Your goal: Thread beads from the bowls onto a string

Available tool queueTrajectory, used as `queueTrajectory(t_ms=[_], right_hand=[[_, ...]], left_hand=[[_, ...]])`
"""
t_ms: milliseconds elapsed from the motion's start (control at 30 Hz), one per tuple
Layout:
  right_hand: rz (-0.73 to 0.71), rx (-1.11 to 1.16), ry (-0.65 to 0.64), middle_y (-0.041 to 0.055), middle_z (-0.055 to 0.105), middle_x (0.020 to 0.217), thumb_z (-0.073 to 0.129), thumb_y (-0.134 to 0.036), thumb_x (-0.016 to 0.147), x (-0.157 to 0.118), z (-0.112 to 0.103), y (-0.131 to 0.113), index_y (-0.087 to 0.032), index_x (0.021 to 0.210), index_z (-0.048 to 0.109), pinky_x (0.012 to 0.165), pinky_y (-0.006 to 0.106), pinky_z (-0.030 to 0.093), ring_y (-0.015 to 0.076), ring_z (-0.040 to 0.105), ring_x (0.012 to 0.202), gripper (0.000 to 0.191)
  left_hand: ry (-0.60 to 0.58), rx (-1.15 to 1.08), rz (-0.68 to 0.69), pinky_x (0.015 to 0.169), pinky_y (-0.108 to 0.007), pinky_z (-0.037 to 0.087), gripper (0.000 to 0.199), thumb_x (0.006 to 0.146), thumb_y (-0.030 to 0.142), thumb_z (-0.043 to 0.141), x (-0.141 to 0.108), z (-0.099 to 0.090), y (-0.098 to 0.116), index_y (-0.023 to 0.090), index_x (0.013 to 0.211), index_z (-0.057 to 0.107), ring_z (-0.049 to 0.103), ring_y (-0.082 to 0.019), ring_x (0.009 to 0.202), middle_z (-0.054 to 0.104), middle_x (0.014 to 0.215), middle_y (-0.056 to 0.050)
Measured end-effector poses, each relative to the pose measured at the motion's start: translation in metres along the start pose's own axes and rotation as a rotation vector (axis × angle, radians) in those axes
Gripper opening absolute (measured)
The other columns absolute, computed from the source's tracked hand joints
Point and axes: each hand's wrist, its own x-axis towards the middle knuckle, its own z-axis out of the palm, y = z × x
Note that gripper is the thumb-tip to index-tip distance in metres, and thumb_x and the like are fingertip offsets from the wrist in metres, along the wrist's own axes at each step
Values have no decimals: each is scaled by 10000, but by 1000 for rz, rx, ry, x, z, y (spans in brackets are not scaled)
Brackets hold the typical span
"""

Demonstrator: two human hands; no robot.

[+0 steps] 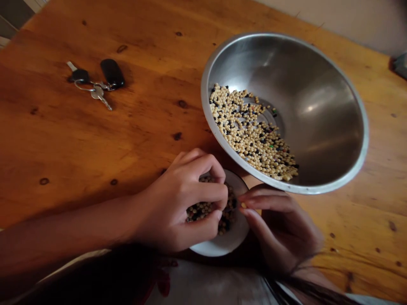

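Note:
My left hand [190, 203] is over a small white plate [219, 248] of cream and dark beads [227, 218]. Its thumb and index finger come together, but whatever is between them is hidden or too fine to see. At the plate's right edge, my right hand [276, 224] pinches one yellowish bead [243, 205] between thumb and fingertips, facing the left hand's fingers. Just beyond both hands stands a large steel bowl [318, 84]. Cream and black beads [251, 135], with a few coloured ones, are spread over its near left side.
A bunch of keys [97, 91] with a black fob [112, 73] lies on the wooden table [149, 114] at the upper left. A dark object [400, 65] sits at the far right edge. Long dark strands [311, 288] hang near my right wrist.

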Motion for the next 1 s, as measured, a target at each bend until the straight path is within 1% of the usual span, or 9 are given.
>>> queueTrajectory(t_ms=[200,267,367,433,533,600,767,900,1000], right_hand=[[-30,-48,-60,-1,688,859,682,-43,749,-1,0,3,-202,932,629,735,228,533,108,647,791,248],[-23,-50,-38,-1,684,862,698,-53,735,-3,1,4,-210,953,625,735,239,533,116,646,793,278],[25,-48,23,11,687,862,698,-125,761,-4,1,5,-225,1005,619,729,276,540,142,646,793,275],[15,-73,-25,24,698,879,664,-154,800,-3,-1,3,-222,1029,621,738,284,542,151,648,811,243],[-56,-115,-100,20,709,882,622,-125,825,2,-5,0,-209,1012,631,759,249,536,130,650,815,205],[-76,-126,-104,7,707,861,626,-103,815,5,-5,-1,-212,988,632,746,230,535,115,649,788,205],[-57,-124,-116,-10,692,814,666,-97,780,7,-4,-2,-214,946,626,701,222,530,106,639,732,207],[-44,-71,-150,-14,676,801,654,-99,789,6,-6,-1,-201,913,619,707,206,516,96,632,739,164],[-30,-53,-149,-10,672,828,648,-91,789,6,-7,-1,-198,945,613,728,210,508,97,626,764,193]], left_hand=[[9,-12,10,813,-296,345,110,742,146,538,0,1,-2,184,660,599,463,-143,843,507,866,-10],[14,-15,8,812,-297,348,112,748,148,537,0,1,-2,187,662,598,467,-142,838,508,861,-9],[21,-13,2,812,-298,354,112,751,149,538,0,1,-2,190,667,601,468,-142,829,508,858,-9],[23,-13,3,811,-296,358,108,748,148,541,0,1,-2,192,671,602,467,-141,826,510,857,-9],[27,-11,18,808,-293,364,103,742,145,546,0,1,-3,193,669,600,468,-143,829,516,858,-9],[35,-7,27,810,-294,365,100,742,145,550,0,2,-3,193,671,600,470,-144,837,522,862,-9],[52,-11,35,827,-302,365,83,775,170,564,-1,4,-4,201,720,618,479,-141,838,536,877,-10],[68,-12,50,832,-317,364,81,792,187,566,-1,4,-4,204,743,627,478,-150,842,546,886,-19],[75,-13,58,825,-321,363,78,789,178,574,-1,4,-5,204,743,631,477,-153,841,552,886,-21]])
